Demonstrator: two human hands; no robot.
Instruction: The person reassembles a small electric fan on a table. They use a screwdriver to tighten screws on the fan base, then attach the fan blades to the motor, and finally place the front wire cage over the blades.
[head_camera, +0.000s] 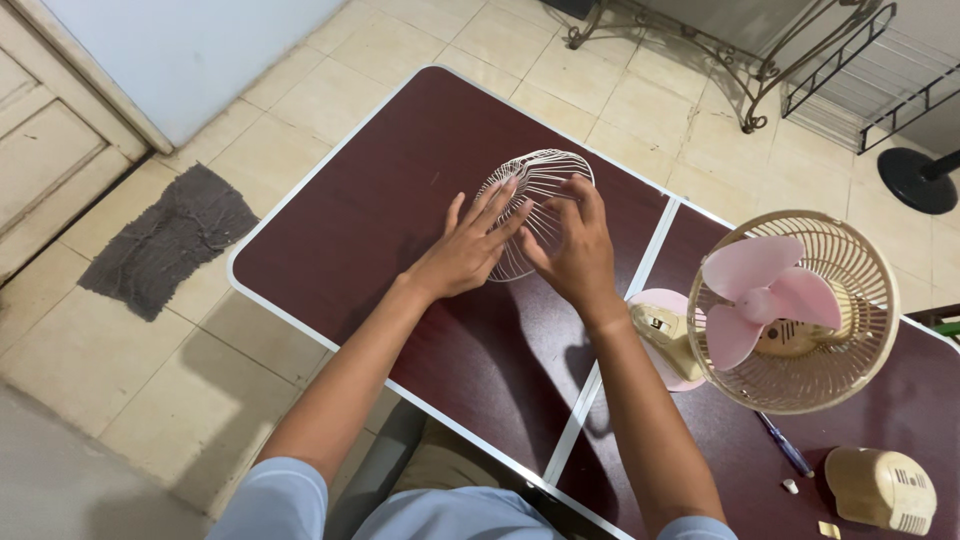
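**A:** Big stuff first. The dark red folding table (400, 200) has the fan (790, 310) sitting at the right, pink blades bare since the front of its cage is off. That loose white wire grille (535, 210) lies near the middle of the table, closer to the far edge, and both hands are on it. Left hand (468, 250) is spread flat with fingers wide, pressing the near rim. Right hand (572, 250) curls over the wires from the other side, fingers half closed on them.

**B:** My guess at the risk: those wires look thin, so pressing unevenly could bend them, or the grille could skid on the smooth top.

**A:** Yeah, and a right elbow swinging back might bump the fan. Smaller bits too: the beige motor cover (880, 488), a blue pen (785, 445) and a tiny white piece (790, 486) sit near the table's right corner, easy to knock off.
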